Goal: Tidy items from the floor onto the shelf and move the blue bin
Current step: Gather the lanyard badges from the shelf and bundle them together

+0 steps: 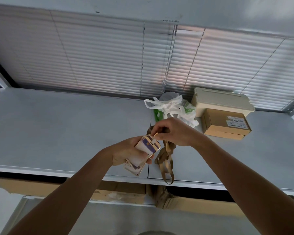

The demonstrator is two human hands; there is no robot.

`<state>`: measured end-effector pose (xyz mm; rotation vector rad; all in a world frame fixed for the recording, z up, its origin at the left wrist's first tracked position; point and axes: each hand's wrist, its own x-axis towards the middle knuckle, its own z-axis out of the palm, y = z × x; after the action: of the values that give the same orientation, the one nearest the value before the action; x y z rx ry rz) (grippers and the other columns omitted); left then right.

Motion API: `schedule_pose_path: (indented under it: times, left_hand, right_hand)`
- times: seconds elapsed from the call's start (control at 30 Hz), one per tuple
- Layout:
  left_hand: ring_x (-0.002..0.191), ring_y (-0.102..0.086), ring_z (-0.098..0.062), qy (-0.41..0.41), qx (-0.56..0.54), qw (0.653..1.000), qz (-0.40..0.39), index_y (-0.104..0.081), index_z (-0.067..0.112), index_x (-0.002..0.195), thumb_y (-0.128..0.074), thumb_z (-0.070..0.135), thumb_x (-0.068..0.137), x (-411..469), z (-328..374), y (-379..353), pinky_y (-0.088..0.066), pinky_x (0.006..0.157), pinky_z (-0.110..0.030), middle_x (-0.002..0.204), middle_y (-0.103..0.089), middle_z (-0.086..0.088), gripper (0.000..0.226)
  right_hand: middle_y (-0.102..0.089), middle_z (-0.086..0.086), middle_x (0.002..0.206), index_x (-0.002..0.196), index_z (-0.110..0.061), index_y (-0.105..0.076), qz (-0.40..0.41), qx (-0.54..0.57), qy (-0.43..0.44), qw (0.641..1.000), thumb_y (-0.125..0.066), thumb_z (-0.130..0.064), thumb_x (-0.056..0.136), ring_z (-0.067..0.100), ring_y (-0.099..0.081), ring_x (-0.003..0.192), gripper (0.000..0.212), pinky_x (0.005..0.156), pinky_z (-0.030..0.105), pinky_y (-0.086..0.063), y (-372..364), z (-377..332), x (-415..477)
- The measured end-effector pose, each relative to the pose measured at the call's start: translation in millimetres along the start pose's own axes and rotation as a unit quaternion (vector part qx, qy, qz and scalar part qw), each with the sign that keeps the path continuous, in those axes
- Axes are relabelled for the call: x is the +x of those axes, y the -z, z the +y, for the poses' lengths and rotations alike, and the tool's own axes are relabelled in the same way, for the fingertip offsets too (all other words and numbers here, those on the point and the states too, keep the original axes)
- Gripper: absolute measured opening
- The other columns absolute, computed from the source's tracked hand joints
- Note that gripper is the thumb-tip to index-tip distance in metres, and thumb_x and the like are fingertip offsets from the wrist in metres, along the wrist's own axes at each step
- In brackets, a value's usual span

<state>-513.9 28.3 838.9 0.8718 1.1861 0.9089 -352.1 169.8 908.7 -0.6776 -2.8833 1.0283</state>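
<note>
At frame centre a light, stiff badge stack (143, 152) is clasped by left hand (126, 152), right hand (172, 132) fingers pinched on its limp, tangle-prone lanyards (165, 157), best gripped at card edges.

head view | faces forward | close above shelf top (58, 126)

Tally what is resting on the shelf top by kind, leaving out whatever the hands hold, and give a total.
Plastic bags, bunched together: 1 bundle
Cream lidded plastic box: 1
Brown cardboard box with a label: 1
Total: 3

All sit at the back right of the shelf, near the blinds. How many separate bags make up the bundle cannot be told.
</note>
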Motion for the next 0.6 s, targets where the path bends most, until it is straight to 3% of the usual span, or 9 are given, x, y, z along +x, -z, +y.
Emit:
schedule_pose_path:
  times: [0.1,0.23,0.33,0.47,0.6]
  left_hand:
    - [0.095,-0.070,-0.031,-0.026,-0.019,0.998,0.048,-0.057,0.017,0.121,-0.069,0.005,0.077,5,-1,-9,-0.055,0.086,-0.046,0.104,-0.073,-0.011,0.047]
    - [0.093,-0.070,-0.030,-0.033,-0.080,0.995,0.055,-0.057,0.013,0.121,-0.065,-0.003,0.078,9,-1,-14,-0.054,0.081,-0.043,0.104,-0.071,-0.014,0.047]
    - [0.084,-0.071,-0.026,-0.008,-0.089,0.995,0.050,-0.060,0.010,0.109,-0.065,-0.001,0.074,10,1,-17,-0.055,0.072,-0.035,0.097,-0.071,-0.013,0.038]
    - [0.089,-0.072,-0.027,0.022,-0.059,0.996,0.055,-0.061,0.009,0.110,-0.065,0.003,0.073,10,2,-21,-0.052,0.079,-0.037,0.103,-0.071,-0.014,0.037]
    - [0.101,-0.071,-0.036,0.034,-0.023,0.998,0.050,-0.060,0.012,0.113,-0.066,0.007,0.078,-4,11,-11,-0.050,0.092,-0.047,0.109,-0.073,-0.015,0.036]
  right_hand:
    - [-0.063,-0.017,0.080,0.105,-0.020,-0.067,0.053,-0.012,-0.047,0.997,-0.069,-0.030,0.090,0.008,-0.061,0.071,0.018,0.058,0.015,-0.041,-2,2,-2]
    - [-0.070,-0.007,0.093,0.108,-0.024,-0.072,0.112,-0.090,-0.012,0.990,-0.068,-0.033,0.089,0.007,-0.062,0.077,0.021,0.064,0.016,-0.044,-19,-4,-4]
    - [-0.067,-0.005,0.103,0.118,-0.026,-0.071,0.070,-0.132,0.037,0.988,-0.063,-0.033,0.092,0.009,-0.059,0.088,0.027,0.074,0.019,-0.047,-26,-1,-5]
    - [-0.061,-0.006,0.116,0.122,-0.028,-0.059,0.041,-0.040,0.018,0.998,-0.076,-0.030,0.081,0.009,-0.060,0.100,0.045,0.081,0.017,-0.050,-15,9,-5]
    - [-0.053,-0.001,0.131,0.130,-0.036,-0.044,0.053,0.079,-0.060,0.994,-0.080,-0.012,0.075,0.018,-0.069,0.098,0.070,0.078,0.033,-0.062,14,40,-9]
